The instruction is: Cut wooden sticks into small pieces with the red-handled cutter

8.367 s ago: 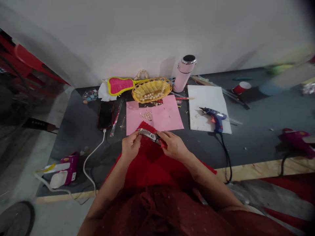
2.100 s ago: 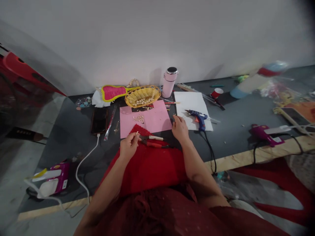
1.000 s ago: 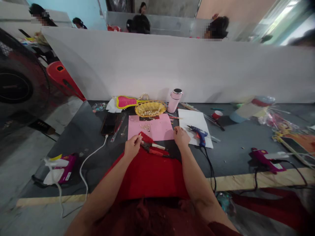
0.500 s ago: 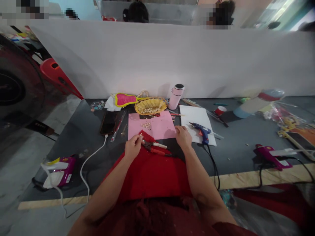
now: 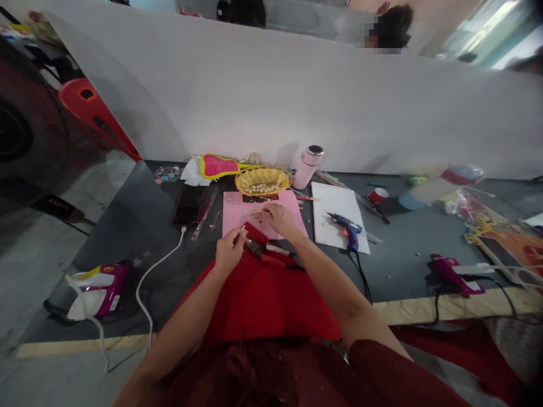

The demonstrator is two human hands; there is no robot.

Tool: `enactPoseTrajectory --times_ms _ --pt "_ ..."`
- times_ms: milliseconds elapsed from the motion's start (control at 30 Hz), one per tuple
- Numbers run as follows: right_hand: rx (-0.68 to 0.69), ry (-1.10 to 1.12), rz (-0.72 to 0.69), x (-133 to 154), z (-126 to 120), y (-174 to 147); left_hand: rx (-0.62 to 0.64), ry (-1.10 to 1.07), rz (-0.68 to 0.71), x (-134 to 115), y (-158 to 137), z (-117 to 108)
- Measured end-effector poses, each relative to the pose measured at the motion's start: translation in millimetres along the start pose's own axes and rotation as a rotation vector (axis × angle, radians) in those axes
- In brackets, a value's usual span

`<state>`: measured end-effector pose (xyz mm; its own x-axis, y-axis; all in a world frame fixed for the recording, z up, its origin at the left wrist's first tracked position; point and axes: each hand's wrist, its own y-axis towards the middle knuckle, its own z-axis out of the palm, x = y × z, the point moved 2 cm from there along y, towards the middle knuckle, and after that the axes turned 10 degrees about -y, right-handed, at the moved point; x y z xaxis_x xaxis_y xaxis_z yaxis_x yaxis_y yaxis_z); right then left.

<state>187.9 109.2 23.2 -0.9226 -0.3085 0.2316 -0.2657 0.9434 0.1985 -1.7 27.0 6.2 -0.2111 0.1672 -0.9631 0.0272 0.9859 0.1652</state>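
My left hand (image 5: 229, 249) is closed in a pinch, with a small pale piece (image 5: 243, 228) at its fingertips, too small to name. My right hand (image 5: 280, 219) reaches over the pink sheet (image 5: 232, 206), fingers together at the edge of a small heap of pale beads (image 5: 253, 214); whether a bead is between them is hidden. Between the hands, pliers (image 5: 271, 257) with one white and one red handle lie on red cloth (image 5: 258, 299). Behind the heap stands a yellow woven basket (image 5: 244, 183) holding more pale beads.
A blue glue gun (image 5: 350, 234) lies on a white board (image 5: 339, 198) to the right, its cord running off the front edge. Left are a phone (image 5: 188, 206) on a white cable and a purple device (image 5: 111, 288). A pink flask (image 5: 308, 167) stands by the white partition (image 5: 254, 102).
My right hand has moved left from the right edge of the pink sheet to the bead heap. The left hand keeps its pinch in nearly the same place. The view has tilted slightly.
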Motion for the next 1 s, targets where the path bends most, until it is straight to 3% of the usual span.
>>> enactPoseTrajectory --times_ms 400,700,1000 --pt "0.085 -0.078 -0.031 0.2 3.7 8.0 0.006 -0.011 0.006 -4.4 0.4 -2.9" --pt "0.190 -0.113 -0.086 17.2 5.9 -4.7 0.010 -0.013 0.000 -6.2 0.1 -3.2" --pt "0.188 -0.096 -0.029 17.9 3.3 -7.8 0.012 -0.006 0.005 -4.3 -0.1 -2.3"
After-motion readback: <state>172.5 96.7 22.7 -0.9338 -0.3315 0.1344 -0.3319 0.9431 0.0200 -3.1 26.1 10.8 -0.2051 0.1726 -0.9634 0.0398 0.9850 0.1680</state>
